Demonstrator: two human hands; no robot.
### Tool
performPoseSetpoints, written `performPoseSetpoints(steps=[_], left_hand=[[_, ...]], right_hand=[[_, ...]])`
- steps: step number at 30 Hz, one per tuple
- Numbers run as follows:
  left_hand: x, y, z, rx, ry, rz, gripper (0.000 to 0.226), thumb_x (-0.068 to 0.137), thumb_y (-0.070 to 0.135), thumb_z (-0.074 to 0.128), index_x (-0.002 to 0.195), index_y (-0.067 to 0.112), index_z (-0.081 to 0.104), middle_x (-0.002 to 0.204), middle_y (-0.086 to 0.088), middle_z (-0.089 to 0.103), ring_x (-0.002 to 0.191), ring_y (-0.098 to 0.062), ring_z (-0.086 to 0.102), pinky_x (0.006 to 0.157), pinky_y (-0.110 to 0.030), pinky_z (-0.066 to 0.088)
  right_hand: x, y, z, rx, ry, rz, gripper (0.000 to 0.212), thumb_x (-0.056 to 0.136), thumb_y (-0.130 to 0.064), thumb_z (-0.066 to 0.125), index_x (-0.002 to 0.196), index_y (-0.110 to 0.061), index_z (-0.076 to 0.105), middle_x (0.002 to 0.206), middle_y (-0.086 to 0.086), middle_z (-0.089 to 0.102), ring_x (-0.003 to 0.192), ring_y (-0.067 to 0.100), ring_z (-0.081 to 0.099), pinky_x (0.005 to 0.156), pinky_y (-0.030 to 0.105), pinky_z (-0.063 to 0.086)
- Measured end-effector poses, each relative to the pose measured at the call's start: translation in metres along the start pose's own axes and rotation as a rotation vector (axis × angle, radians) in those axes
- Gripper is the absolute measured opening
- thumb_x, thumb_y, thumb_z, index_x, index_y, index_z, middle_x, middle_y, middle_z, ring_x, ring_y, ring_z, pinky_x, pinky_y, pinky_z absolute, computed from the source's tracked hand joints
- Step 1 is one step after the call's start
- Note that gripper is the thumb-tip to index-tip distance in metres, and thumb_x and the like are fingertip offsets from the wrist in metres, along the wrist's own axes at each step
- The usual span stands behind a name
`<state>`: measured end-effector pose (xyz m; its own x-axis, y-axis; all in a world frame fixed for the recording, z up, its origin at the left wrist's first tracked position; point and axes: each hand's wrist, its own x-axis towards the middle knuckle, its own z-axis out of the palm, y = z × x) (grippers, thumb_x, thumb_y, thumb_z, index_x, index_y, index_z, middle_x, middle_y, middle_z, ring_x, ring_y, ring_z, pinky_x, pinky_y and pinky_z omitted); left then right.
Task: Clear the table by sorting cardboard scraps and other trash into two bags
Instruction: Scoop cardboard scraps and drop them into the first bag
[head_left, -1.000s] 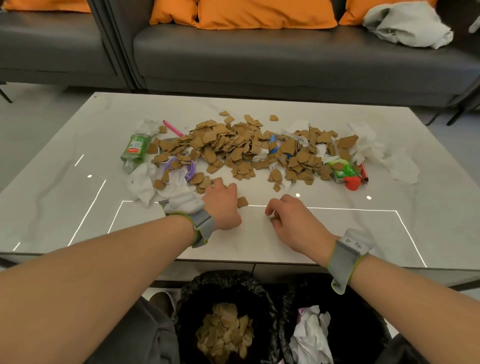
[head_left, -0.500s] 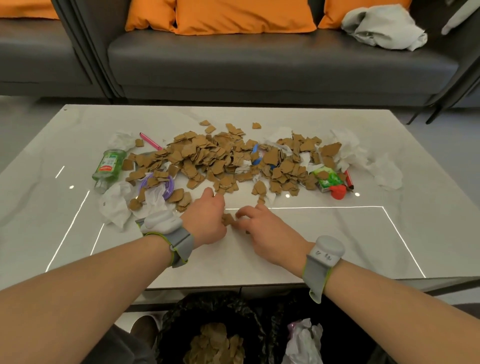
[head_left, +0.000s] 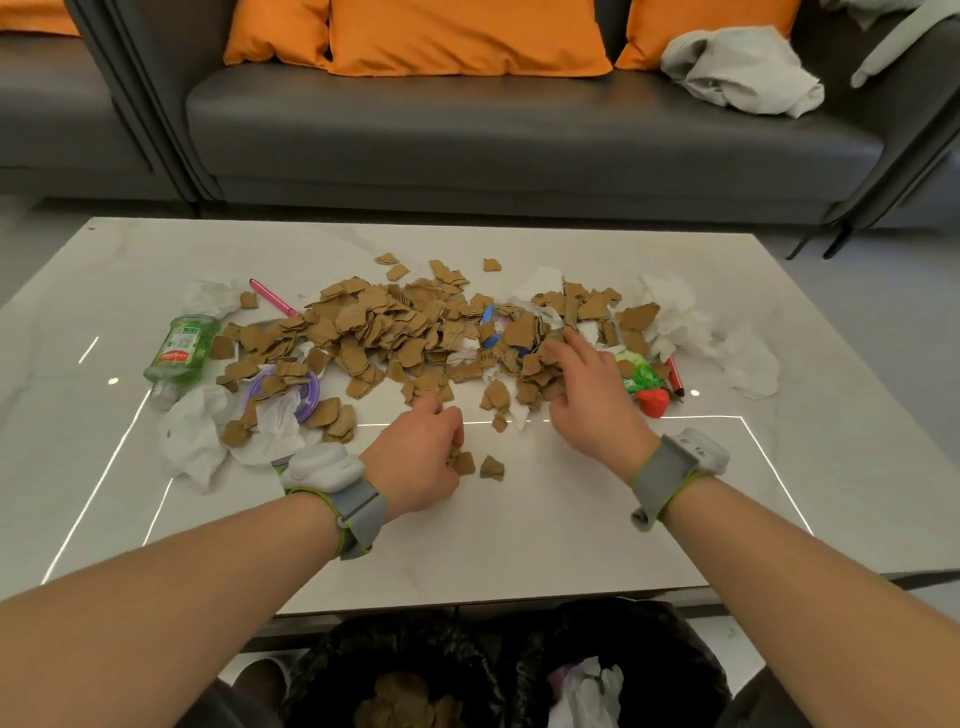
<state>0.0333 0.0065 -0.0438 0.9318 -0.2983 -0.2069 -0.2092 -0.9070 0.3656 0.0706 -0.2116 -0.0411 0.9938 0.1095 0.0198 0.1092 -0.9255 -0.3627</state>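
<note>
Brown cardboard scraps (head_left: 415, 332) strewn left-right across table (head_left: 519, 545), both hands among them

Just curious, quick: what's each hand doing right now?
Left hand: closed on cardboard scraps.
Right hand: open, fingers spread over the scrap pile.

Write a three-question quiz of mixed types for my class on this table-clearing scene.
1. True or false: the green bottle stands upright.
2. Which bag below the table holds cardboard scraps? A) left B) right
3. Fill in: the right hand reaches into the scraps beside a red ____.

Key:
1. False: it lies on its side.
2. A: brown pieces show in the left bag; the right bag holds white tissue.
3. Strawberry-shaped thing. Meanwhile the left hand curls around a few scraps nearer the table's front.
</note>
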Motion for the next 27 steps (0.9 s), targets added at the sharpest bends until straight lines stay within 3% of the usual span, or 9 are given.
performPoseSetpoints(steps=[1,3,6,11,13,15,18,22,27], left_hand=[[0.000,0.000,0.001,-0.002,0.000,0.004,0.028,0.082,0.011,0.063,0.108,0.019,0.056,0.113,-0.002,0.043,0.091,-0.023,0.054,0.074,-0.033,0.050],[0.002,0.001,0.001,-0.011,0.001,0.014,0.030,0.081,0.010,0.063,0.109,0.020,0.054,0.112,-0.001,0.043,0.091,-0.022,0.053,0.074,-0.033,0.050],[0.005,0.005,0.001,-0.024,-0.008,0.031,0.037,0.080,0.011,0.062,0.113,0.023,0.051,0.112,0.001,0.042,0.094,-0.021,0.051,0.078,-0.036,0.052],[0.008,0.015,0.000,-0.065,-0.025,0.081,0.046,0.079,0.020,0.062,0.123,0.026,0.048,0.114,0.002,0.042,0.102,-0.019,0.048,0.082,-0.031,0.049],[0.010,0.020,-0.001,-0.082,-0.031,0.080,0.048,0.079,0.022,0.061,0.125,0.027,0.047,0.115,0.003,0.042,0.103,-0.019,0.048,0.084,-0.034,0.050],[0.011,0.024,-0.001,-0.073,-0.014,0.064,0.050,0.079,0.025,0.060,0.127,0.027,0.045,0.116,0.002,0.041,0.102,-0.020,0.046,0.083,-0.036,0.051],[0.013,0.026,0.002,-0.021,0.034,0.037,0.063,0.078,0.028,0.060,0.137,0.028,0.038,0.130,-0.001,0.035,0.118,-0.025,0.038,0.091,-0.040,0.049],[0.018,0.026,0.005,-0.052,0.007,0.062,0.085,0.077,0.024,0.063,0.151,0.029,0.023,0.154,0.000,0.017,0.136,-0.029,0.024,0.105,-0.040,0.041],[0.023,0.033,0.005,-0.107,-0.003,0.115,0.095,0.075,0.023,0.064,0.155,0.035,0.013,0.151,0.003,0.020,0.132,-0.027,0.028,0.105,-0.036,0.038]], right_hand=[[0.003,0.004,0.001,-0.022,-0.067,0.000,0.072,0.084,-0.007,0.051,0.152,-0.019,0.031,0.162,0.007,0.020,0.143,0.034,0.022,0.117,0.041,0.024],[0.004,0.008,0.003,-0.054,-0.128,-0.009,0.068,0.085,-0.012,0.051,0.151,-0.020,0.034,0.160,0.006,0.028,0.143,0.033,0.023,0.117,0.040,0.023],[0.001,0.004,0.003,-0.013,-0.098,-0.038,0.050,0.083,-0.009,0.050,0.132,-0.018,0.054,0.134,0.005,0.055,0.124,0.030,0.042,0.103,0.036,0.036],[-0.007,-0.006,0.000,0.078,-0.098,-0.041,0.039,0.078,-0.003,0.048,0.111,-0.017,0.063,0.109,0.005,0.061,0.104,0.026,0.055,0.085,0.036,0.048],[-0.007,-0.006,-0.003,0.112,-0.017,-0.003,0.038,0.078,-0.002,0.049,0.112,-0.016,0.062,0.112,0.006,0.057,0.104,0.027,0.054,0.085,0.037,0.048],[-0.005,-0.003,-0.005,0.074,0.059,0.025,0.048,0.078,-0.004,0.051,0.123,-0.017,0.058,0.127,0.006,0.054,0.117,0.028,0.047,0.096,0.040,0.045],[-0.004,0.000,-0.007,-0.053,0.008,0.109,0.064,0.078,-0.011,0.054,0.141,-0.019,0.046,0.150,0.005,0.039,0.131,0.034,0.037,0.106,0.046,0.040],[-0.013,-0.001,-0.002,-0.048,-0.144,0.105,0.065,0.078,-0.007,0.052,0.142,-0.014,0.043,0.149,0.007,0.040,0.126,0.036,0.040,0.104,0.044,0.040],[-0.025,-0.006,0.004,0.023,-0.158,0.034,0.059,0.083,-0.013,0.054,0.141,-0.018,0.045,0.138,0.006,0.050,0.118,0.030,0.041,0.098,0.039,0.041]])
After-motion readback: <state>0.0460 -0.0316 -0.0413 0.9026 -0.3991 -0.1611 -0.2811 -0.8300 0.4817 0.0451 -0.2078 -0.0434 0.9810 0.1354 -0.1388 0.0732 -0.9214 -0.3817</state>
